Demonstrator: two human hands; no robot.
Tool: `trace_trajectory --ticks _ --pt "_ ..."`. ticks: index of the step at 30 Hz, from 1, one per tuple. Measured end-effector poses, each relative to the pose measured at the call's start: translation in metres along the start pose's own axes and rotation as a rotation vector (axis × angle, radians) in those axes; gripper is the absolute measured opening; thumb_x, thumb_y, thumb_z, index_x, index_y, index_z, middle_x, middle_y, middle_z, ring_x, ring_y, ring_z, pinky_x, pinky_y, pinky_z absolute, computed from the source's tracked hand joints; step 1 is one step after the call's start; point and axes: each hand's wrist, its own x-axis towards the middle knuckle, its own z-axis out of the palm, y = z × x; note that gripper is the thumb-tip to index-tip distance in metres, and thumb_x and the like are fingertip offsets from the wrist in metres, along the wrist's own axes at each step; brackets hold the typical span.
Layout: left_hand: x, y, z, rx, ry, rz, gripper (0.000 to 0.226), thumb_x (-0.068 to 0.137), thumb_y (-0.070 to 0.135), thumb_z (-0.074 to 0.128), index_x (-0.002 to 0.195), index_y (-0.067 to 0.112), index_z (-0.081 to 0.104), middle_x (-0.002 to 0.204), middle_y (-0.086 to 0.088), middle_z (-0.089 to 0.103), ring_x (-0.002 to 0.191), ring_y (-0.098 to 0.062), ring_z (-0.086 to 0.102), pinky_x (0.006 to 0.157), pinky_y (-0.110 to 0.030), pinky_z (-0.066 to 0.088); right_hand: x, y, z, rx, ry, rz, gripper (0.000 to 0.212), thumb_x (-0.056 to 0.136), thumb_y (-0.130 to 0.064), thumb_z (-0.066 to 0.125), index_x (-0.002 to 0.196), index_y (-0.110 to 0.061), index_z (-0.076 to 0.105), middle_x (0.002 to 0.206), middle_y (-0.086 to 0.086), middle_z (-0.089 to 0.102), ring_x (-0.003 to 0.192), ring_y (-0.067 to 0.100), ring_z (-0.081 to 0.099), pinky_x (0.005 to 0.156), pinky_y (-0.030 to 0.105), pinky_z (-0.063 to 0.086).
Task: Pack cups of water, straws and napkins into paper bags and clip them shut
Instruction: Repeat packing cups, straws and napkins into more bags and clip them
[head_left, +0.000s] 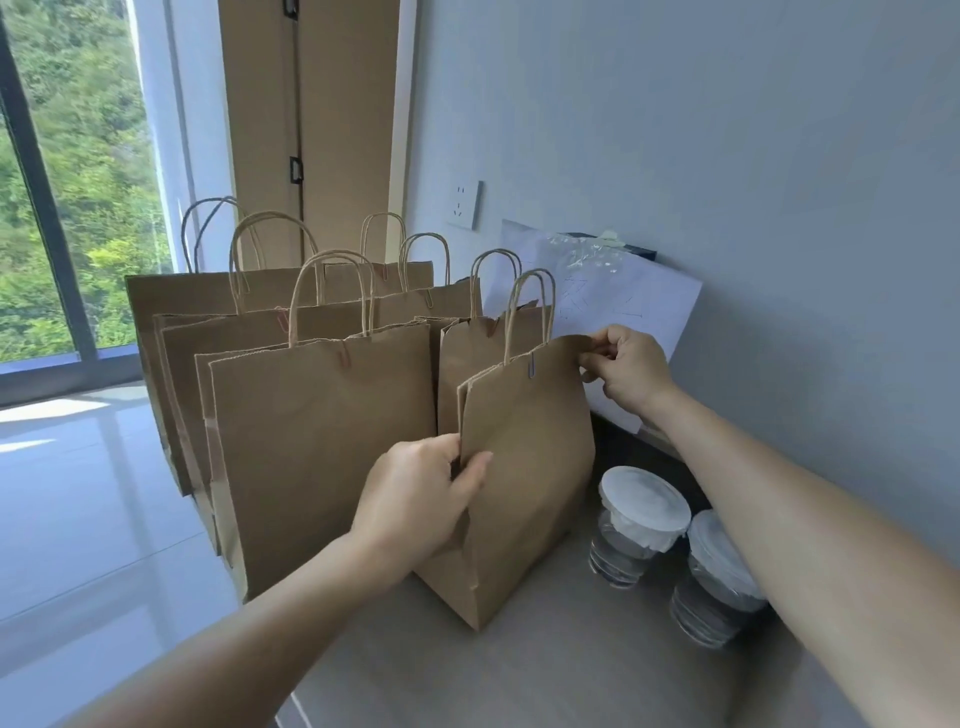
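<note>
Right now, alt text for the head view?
The left hand grips the front paper bag by its left edge, the right hand by its top corner; a clip pins its top. Other bags stand behind, two lidded cups beside it.

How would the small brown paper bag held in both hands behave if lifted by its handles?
The small brown paper bag probably keeps its shape: its walls look flat and crisply creased. It widens toward the base, so it likely hangs bottom-heavy. The grey clip pins only the mouth's middle, so the corners may gape.
</note>
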Motion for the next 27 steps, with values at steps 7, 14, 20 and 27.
trace_trajectory --ticks 7,14,20,27 --pt "0.032 0.012 0.029 0.089 -0.062 0.057 0.052 0.098 0.038 0.057 0.053 0.022 0.034 0.044 0.008 0.036 0.05 -0.017 0.043 0.052 -0.033 0.027 0.023 0.009 -0.012 -0.039 0.128 0.124 0.022 0.09 0.002 0.06 0.079 -0.017 0.061 0.073 0.007 0.068 0.054 0.016 0.066 0.046 0.03 0.055" --pt "0.039 0.014 0.042 0.117 -0.059 0.078 0.054 0.099 0.033 0.054 0.053 0.021 0.028 0.047 0.008 0.035 0.059 -0.028 0.047 0.054 -0.034 0.029 0.03 0.016 -0.013 -0.076 0.164 0.169 0.021 0.091 0.001 0.056 0.08 -0.016 0.061 0.074 0.01 0.071 0.065 0.027 0.072 0.064 0.043 0.061" --pt "0.038 0.007 0.043 0.087 -0.087 0.009 0.04 0.096 0.043 0.055 0.065 0.018 0.051 0.053 0.007 0.047 0.07 -0.029 0.061 0.058 -0.036 0.043 0.019 0.017 -0.008 -0.058 0.164 0.193 0.016 0.094 -0.004 0.056 0.108 -0.004 0.062 0.079 0.005 0.068 0.057 0.019 0.069 0.061 0.038 0.06" --pt "0.044 0.026 0.025 0.078 0.026 0.03 0.066 0.088 0.051 0.06 0.145 0.028 0.037 0.136 0.003 0.054 0.122 -0.022 0.052 0.091 -0.037 0.043 -0.03 -0.004 -0.031 -0.135 0.06 0.199 0.058 0.092 -0.028 0.067 0.141 -0.011 0.041 0.14 0.007 0.05 0.117 0.027 0.059 0.091 0.047 0.054"
